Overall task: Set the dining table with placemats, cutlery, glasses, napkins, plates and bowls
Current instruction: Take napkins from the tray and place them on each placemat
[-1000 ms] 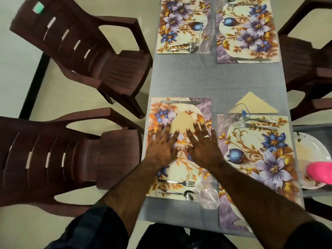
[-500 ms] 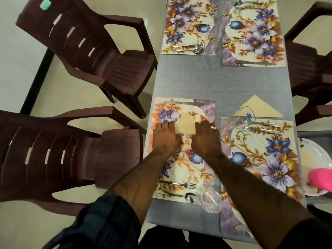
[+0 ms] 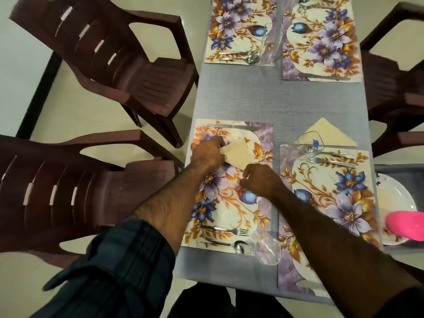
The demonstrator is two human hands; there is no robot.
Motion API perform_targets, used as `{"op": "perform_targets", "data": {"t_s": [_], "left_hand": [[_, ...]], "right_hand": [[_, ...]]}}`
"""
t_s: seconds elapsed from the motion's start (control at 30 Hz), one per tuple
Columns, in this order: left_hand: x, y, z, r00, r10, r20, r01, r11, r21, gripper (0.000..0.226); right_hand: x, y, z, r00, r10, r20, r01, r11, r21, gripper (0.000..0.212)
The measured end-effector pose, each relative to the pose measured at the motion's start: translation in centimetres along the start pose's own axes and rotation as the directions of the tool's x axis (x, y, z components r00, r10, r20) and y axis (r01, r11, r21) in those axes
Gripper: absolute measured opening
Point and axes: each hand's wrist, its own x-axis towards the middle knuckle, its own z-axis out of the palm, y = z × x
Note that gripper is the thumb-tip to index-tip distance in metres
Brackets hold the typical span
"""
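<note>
A folded beige napkin [image 3: 237, 154] lies tilted on the near-left floral placemat [image 3: 231, 214]. My left hand [image 3: 207, 152] grips its left edge, and my right hand [image 3: 259, 183] pinches its lower right corner. That mat also carries a knife [image 3: 234, 127] at its far edge, and a fork [image 3: 226, 230] and spoon [image 3: 231, 244] at its near edge, with a clear glass [image 3: 268, 250] lying beside them. The near-right placemat [image 3: 330, 198] has a fork [image 3: 330, 161], a spoon, a glass [image 3: 309, 143] and a folded napkin [image 3: 328, 134] beyond it.
Two more floral placemats [image 3: 238, 26] [image 3: 321, 42] with cutlery lie at the far end of the grey table [image 3: 280, 97]. Brown plastic chairs [image 3: 119, 56] [image 3: 75, 191] stand on the left, others on the right. A white plate [image 3: 397, 198] and a pink object [image 3: 406, 226] sit at right.
My hands went from pressing flat on the napkin to gripping it. The napkin has turned and shifted; my right hand has drawn back toward me.
</note>
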Motion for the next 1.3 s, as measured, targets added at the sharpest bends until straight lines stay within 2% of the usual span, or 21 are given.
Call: {"op": "perform_targets", "data": {"t_s": [0.07, 0.13, 0.2, 0.23, 0.33, 0.4, 0.47, 0.53, 0.63, 0.73, 0.8, 0.93, 1.03, 1.2, 1.3], "left_hand": [[0.5, 0.0, -0.6, 0.996, 0.073, -0.043, -0.063, 0.977, 0.202, 0.061], [-0.1, -0.2, -0.5, 0.982, 0.166, -0.094, -0.116, 0.912, 0.394, 0.076], [-1.5, -0.5, 0.5, 0.955, 0.285, -0.082, -0.208, 0.842, 0.498, 0.079], [-2.3, -0.7, 1.4, 0.941, 0.335, -0.043, -0.264, 0.809, 0.525, 0.079], [-4.2, -0.9, 3.9, 0.927, 0.368, 0.073, -0.351, 0.783, 0.514, 0.081], [-5.0, -1.0, 4.8, 0.938, 0.336, 0.092, -0.337, 0.81, 0.48, 0.081], [-5.3, -1.0, 5.1, 0.947, 0.315, 0.063, -0.31, 0.846, 0.433, 0.07], [-5.4, -1.1, 5.2, 0.957, 0.291, 0.022, -0.276, 0.88, 0.387, 0.06], [-5.3, -1.4, 5.2, 0.973, 0.231, -0.002, -0.216, 0.913, 0.345, 0.061], [-4.8, -1.6, 5.2, 0.981, 0.189, -0.038, -0.166, 0.927, 0.336, 0.065], [-4.3, -1.7, 5.5, 0.981, 0.195, -0.004, -0.181, 0.916, 0.357, 0.068], [-4.1, -2.0, 6.1, 0.979, 0.199, 0.048, -0.201, 0.888, 0.413, 0.07], [-4.1, -1.5, 5.7, 0.967, 0.255, 0.025, -0.241, 0.873, 0.425, 0.069], [-3.4, -1.5, 3.7, 0.94, 0.331, 0.087, -0.333, 0.825, 0.458, 0.069], [-4.3, -2.1, 3.4, 0.916, 0.392, 0.08, -0.38, 0.791, 0.48, 0.063]], "right_hand": [[-1.3, 0.4, 0.8, 0.996, -0.09, -0.02, 0.089, 0.995, -0.032, 0.025], [-2.0, 1.0, 1.2, 0.969, -0.159, -0.19, 0.144, 0.986, -0.087, 0.033], [-2.2, 1.5, 1.0, 0.931, -0.191, -0.311, 0.137, 0.972, -0.189, 0.038], [-2.0, 1.8, 1.0, 0.922, -0.214, -0.321, 0.13, 0.956, -0.264, 0.039], [-1.7, 2.4, 0.8, 0.924, -0.281, -0.26, 0.137, 0.877, -0.461, 0.043], [-2.3, 2.6, 1.0, 0.919, -0.311, -0.241, 0.148, 0.84, -0.522, 0.045], [-3.4, 2.8, 1.7, 0.916, -0.34, -0.212, 0.176, 0.816, -0.551, 0.045], [-4.3, 2.8, 2.5, 0.918, -0.379, -0.116, 0.261, 0.799, -0.541, 0.045], [-4.4, 2.7, 2.7, 0.891, -0.453, -0.039, 0.404, 0.828, -0.388, 0.039], [-3.2, 3.0, 1.7, 0.878, -0.438, -0.191, 0.377, 0.881, -0.286, 0.044], [-2.2, 3.2, 1.1, 0.871, -0.418, -0.257, 0.32, 0.881, -0.348, 0.049], [0.5, 1.6, 0.4, 0.897, -0.377, -0.23, 0.225, 0.839, -0.495, 0.06], [2.0, -0.1, -0.1, 0.926, -0.292, -0.24, 0.133, 0.846, -0.517, 0.051], [0.8, 1.3, 0.7, 0.898, -0.351, -0.265, 0.146, 0.806, -0.573, 0.04], [0.3, 2.0, 0.4, 0.885, -0.328, -0.331, 0.112, 0.84, -0.531, 0.041]]}}
